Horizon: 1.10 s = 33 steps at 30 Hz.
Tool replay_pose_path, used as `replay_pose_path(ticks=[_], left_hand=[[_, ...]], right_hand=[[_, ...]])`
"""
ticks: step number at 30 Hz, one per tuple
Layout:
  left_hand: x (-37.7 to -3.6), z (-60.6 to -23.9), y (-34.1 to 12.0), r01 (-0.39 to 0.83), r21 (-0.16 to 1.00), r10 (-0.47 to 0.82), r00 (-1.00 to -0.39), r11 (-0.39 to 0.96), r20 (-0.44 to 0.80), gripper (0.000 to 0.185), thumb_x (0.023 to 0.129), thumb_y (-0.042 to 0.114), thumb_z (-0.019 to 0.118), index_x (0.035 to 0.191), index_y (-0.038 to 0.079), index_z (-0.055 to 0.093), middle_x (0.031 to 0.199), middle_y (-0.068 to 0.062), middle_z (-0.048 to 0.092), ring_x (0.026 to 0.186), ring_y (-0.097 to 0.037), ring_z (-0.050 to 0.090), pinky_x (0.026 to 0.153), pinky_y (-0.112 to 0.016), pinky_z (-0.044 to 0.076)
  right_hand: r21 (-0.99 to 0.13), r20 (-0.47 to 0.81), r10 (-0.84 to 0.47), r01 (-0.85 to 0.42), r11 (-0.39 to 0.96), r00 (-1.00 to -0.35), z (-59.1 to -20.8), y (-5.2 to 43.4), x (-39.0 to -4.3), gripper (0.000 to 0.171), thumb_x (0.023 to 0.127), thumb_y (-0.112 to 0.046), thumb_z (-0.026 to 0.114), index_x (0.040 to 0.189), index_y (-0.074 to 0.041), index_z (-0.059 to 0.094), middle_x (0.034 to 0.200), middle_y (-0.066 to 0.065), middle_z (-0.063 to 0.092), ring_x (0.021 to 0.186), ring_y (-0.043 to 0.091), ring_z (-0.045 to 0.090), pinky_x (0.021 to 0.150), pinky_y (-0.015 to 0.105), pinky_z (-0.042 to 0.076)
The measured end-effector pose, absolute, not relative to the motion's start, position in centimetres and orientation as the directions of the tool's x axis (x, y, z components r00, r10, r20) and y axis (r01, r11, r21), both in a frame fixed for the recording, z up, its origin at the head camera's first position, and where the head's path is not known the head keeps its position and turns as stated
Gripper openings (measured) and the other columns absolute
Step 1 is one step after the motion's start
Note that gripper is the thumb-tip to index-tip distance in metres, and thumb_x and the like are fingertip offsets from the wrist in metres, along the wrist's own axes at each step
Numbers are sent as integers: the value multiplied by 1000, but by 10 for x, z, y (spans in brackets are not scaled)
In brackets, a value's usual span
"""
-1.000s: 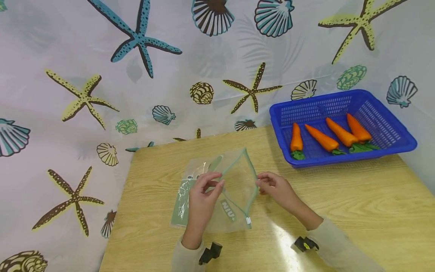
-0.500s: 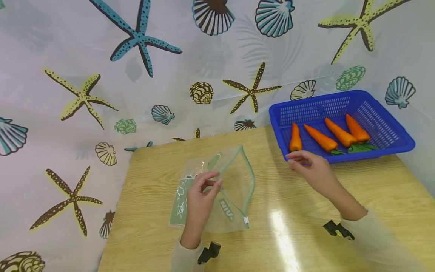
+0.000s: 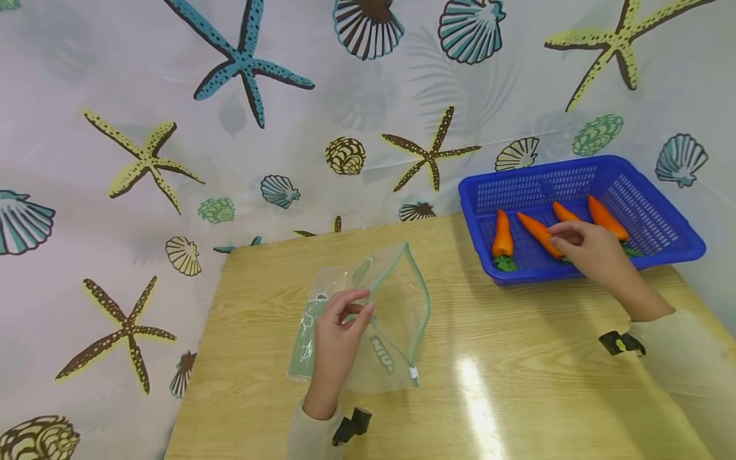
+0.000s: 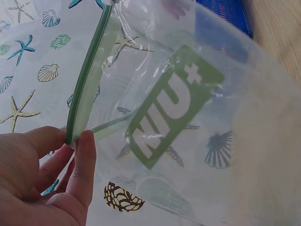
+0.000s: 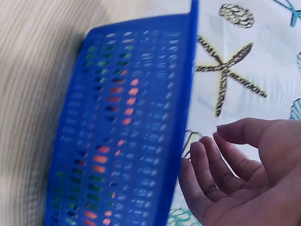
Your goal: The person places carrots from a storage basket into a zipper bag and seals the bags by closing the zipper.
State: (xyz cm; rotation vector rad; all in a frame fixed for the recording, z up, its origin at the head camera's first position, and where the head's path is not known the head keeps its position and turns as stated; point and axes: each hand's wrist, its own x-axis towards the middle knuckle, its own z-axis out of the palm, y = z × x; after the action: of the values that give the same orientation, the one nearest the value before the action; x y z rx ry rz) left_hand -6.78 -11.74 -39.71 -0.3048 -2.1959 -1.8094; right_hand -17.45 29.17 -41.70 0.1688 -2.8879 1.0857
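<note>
A clear zip bag [image 3: 376, 319] with a green zipper rim and a green "NIU" label [image 4: 171, 103] lies on the wooden table [image 3: 517, 383]. My left hand [image 3: 339, 329] pinches its upper rim [image 4: 82, 113] between thumb and fingers, holding the mouth wide. My right hand [image 3: 586, 252] hovers over the front of a blue basket [image 3: 650, 191], its fingers loosely curved and holding nothing [image 5: 225, 165]. Several orange carrots lie in the basket; the hand is just above the middle ones [image 3: 537, 233].
A seashell and starfish curtain [image 3: 230, 128] hangs behind the table and down its left side. The basket's mesh wall [image 5: 127, 127] fills the right wrist view. A glare patch lies on the table in front of the bag.
My right hand has left the bag's right rim and travelled right and away, to above the carrots in the basket. The left hand keeps its pinch on the bag.
</note>
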Motion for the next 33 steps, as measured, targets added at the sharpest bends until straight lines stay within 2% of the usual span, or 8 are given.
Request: replay_pose_path(ticks=[6,15,22,28,33], left_hand=[[-67,-399,-120,350,915,-11,-933,202,359,21,85,-2,65,105,-6,63,104,-19,58,82,-27,63,68,-30,55],[-66,-399,-120,360,910,-8,-929,203,370,20,84,-4,65,104,-6,63,103,-22,58,81,-29,63,67,-29,55],[-66,-398,-120,364,908,-8,-928,210,374,20,84,-4,65,104,-7,63,102,-21,58,80,-30,63,66,-29,56],[-66,-400,-121,353,914,-9,-932,201,362,20,84,-3,65,104,-6,63,102,-22,57,81,-30,63,67,-30,56],[-66,-403,-121,334,924,-10,-940,185,342,21,84,-3,65,105,-6,63,105,-18,58,82,-29,63,67,-30,55]], right_hand=[[-582,18,-98,-90,808,-995,-429,309,-190,34,96,-23,52,114,5,59,102,25,61,82,33,57,60,38,46],[-526,-113,-139,-59,848,-984,-435,325,-208,37,92,-18,56,113,12,54,102,30,58,88,42,55,71,52,46],[-432,-181,-113,-25,902,-977,-437,331,-215,33,88,-16,59,101,15,59,95,31,59,84,44,55,73,56,44],[-373,-256,-130,-27,927,-958,-435,329,-220,29,86,-18,60,89,10,65,85,24,62,75,36,55,71,54,44],[-409,-264,-83,34,912,-961,-439,325,-222,37,85,-20,63,94,14,52,87,25,54,74,35,50,68,50,43]])
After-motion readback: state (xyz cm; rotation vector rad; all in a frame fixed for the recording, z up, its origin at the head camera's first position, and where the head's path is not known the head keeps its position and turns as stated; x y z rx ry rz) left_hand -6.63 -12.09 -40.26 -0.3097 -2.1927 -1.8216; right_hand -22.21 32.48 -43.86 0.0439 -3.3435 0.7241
